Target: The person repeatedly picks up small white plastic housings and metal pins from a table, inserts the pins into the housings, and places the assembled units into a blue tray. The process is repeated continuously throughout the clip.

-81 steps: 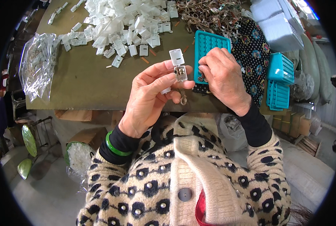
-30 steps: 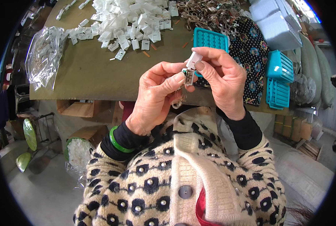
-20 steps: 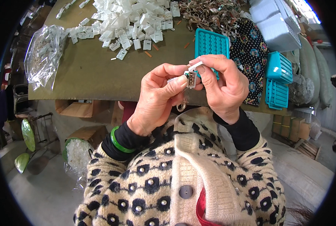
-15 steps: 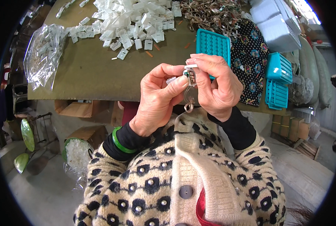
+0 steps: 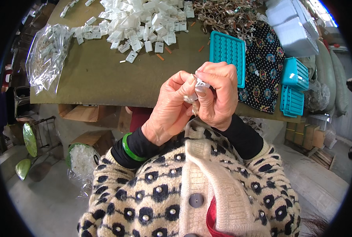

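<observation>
Plastic pieces (image 5: 138, 23) behind hands (image 5: 195, 98), bag (image 5: 45, 55) left, trays (image 5: 292, 85) right on table (image 5: 101, 79)

Left hand (image 5: 170, 108) and right hand (image 5: 217, 94) pinching small white clip (image 5: 200, 83) — teal tray (image 5: 227, 55) behind, white pieces (image 5: 140, 19) heaped

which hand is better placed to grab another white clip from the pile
Probably the left hand: the pile of white clips lies up and left of it, while the right hand sits nearer the teal tray. Both now pinch the small white piece.
</observation>
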Demonstrator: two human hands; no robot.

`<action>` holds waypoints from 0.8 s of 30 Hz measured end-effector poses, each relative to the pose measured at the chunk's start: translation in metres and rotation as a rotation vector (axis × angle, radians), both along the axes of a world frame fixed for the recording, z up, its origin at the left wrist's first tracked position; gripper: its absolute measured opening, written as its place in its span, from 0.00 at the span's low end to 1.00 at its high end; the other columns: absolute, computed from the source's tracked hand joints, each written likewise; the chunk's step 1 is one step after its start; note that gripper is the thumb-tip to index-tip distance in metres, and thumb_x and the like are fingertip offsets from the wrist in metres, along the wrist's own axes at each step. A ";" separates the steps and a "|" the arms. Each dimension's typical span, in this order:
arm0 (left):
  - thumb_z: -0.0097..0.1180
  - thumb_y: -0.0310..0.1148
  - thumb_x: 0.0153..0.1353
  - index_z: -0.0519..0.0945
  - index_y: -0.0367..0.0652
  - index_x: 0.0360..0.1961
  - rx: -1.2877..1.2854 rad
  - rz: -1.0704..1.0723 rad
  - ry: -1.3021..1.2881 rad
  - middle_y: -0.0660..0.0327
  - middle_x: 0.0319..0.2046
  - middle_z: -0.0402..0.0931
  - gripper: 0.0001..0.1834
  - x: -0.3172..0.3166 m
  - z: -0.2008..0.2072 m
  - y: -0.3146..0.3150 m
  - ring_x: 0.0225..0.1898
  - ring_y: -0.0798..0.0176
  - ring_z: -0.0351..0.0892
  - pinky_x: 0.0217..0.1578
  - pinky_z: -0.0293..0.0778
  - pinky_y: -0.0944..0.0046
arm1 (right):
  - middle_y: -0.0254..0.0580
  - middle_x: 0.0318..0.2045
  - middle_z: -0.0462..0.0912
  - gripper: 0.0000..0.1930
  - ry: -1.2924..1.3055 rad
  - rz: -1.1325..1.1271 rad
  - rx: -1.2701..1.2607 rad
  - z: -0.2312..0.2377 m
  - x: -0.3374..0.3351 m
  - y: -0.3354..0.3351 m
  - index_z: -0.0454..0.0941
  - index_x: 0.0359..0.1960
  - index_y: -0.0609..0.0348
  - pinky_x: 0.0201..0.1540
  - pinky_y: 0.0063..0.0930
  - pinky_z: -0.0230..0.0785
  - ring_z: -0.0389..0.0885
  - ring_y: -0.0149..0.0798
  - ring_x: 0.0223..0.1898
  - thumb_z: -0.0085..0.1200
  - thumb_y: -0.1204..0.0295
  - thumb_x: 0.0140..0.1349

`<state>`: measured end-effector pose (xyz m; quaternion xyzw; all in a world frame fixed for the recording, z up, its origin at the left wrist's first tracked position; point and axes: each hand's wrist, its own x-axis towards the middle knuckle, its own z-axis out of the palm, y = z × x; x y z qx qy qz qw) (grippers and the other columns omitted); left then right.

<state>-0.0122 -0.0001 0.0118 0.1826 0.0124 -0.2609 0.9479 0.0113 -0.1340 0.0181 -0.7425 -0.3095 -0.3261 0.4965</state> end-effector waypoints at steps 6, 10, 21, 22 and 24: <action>0.66 0.41 0.60 0.76 0.45 0.38 0.052 -0.004 0.002 0.68 0.35 0.76 0.15 -0.002 -0.004 -0.005 0.29 0.76 0.72 0.23 0.67 0.76 | 0.44 0.29 0.74 0.11 -0.039 -0.048 0.005 -0.001 -0.001 0.000 0.75 0.40 0.66 0.30 0.34 0.69 0.73 0.42 0.29 0.60 0.72 0.62; 0.61 0.36 0.65 0.76 0.46 0.30 0.104 0.079 0.098 0.66 0.27 0.77 0.09 -0.003 0.002 -0.015 0.20 0.77 0.68 0.17 0.60 0.77 | 0.44 0.29 0.75 0.12 -0.023 -0.073 0.008 0.003 0.000 -0.002 0.75 0.39 0.66 0.30 0.34 0.68 0.72 0.43 0.28 0.63 0.72 0.59; 0.63 0.36 0.63 0.76 0.45 0.36 0.027 -0.004 0.115 0.63 0.35 0.79 0.09 -0.004 0.002 -0.021 0.26 0.75 0.72 0.17 0.62 0.78 | 0.42 0.29 0.74 0.13 0.316 0.010 0.236 0.007 -0.014 -0.009 0.75 0.35 0.61 0.30 0.28 0.65 0.72 0.38 0.30 0.68 0.75 0.52; 0.64 0.37 0.63 0.77 0.46 0.36 0.040 0.001 0.125 0.63 0.35 0.79 0.10 -0.006 0.002 -0.022 0.26 0.75 0.72 0.17 0.62 0.78 | 0.41 0.29 0.74 0.13 0.276 0.000 0.217 0.007 -0.013 -0.010 0.75 0.34 0.62 0.30 0.28 0.65 0.72 0.38 0.29 0.68 0.75 0.52; 0.64 0.38 0.62 0.76 0.46 0.37 0.052 0.002 0.133 0.63 0.35 0.79 0.10 -0.007 0.000 -0.025 0.26 0.75 0.73 0.17 0.62 0.78 | 0.41 0.28 0.74 0.13 0.216 -0.007 0.218 0.006 -0.009 -0.010 0.75 0.33 0.61 0.29 0.28 0.65 0.72 0.38 0.29 0.69 0.75 0.51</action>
